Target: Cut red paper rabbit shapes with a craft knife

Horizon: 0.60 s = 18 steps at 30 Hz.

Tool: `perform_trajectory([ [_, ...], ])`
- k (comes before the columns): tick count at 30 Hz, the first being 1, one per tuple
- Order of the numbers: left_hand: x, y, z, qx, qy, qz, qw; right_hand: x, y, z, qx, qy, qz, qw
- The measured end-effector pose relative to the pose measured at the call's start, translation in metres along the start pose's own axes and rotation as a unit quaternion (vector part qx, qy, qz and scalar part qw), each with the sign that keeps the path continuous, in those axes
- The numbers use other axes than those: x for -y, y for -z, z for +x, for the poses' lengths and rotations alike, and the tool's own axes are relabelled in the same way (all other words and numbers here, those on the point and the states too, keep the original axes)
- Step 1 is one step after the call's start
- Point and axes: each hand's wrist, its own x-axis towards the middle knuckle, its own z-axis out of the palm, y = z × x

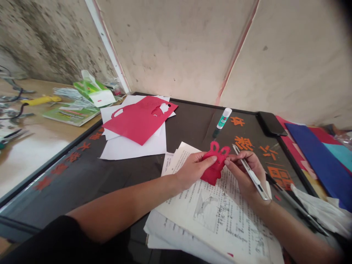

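- Red paper cut-out (216, 165): thin matte paper, two rounded loops at the top, ragged lower edge; located between both hands, just above the printed paper sheets (220, 220).
- Left hand (194, 168): fingers closed, pinching the cut-out's left side.
- Right hand (246, 174): fingers curled around a slim white craft knife (251, 176), fingertips against the cut-out's right side.
- Red paper sheet (139, 119): flat, with punched-out openings, well left of the cut-out.
- Glue stick (224, 118): white-and-green plastic cylinder, beyond the cut-out.
- Orange paper characters (243, 143): small flat shapes, just beyond the cut-out.
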Motion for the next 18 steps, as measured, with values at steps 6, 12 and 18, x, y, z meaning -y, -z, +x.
perform_trajectory([
  [6, 0.003, 0.003, 0.001, 0.008, -0.011, 0.047, 0.999, 0.004, -0.001, 0.001, -0.008, -0.015, 0.046, 0.999],
  [12, -0.003, -0.003, -0.011, 0.024, -0.078, 0.228, 0.970, 0.020, 0.040, -0.001, 0.012, -0.045, -0.058, 0.997],
  [18, -0.011, -0.012, -0.024, 0.054, -0.272, 0.379, 0.883, 0.021, 0.087, -0.029, 0.038, -0.109, -0.182, 0.976],
])
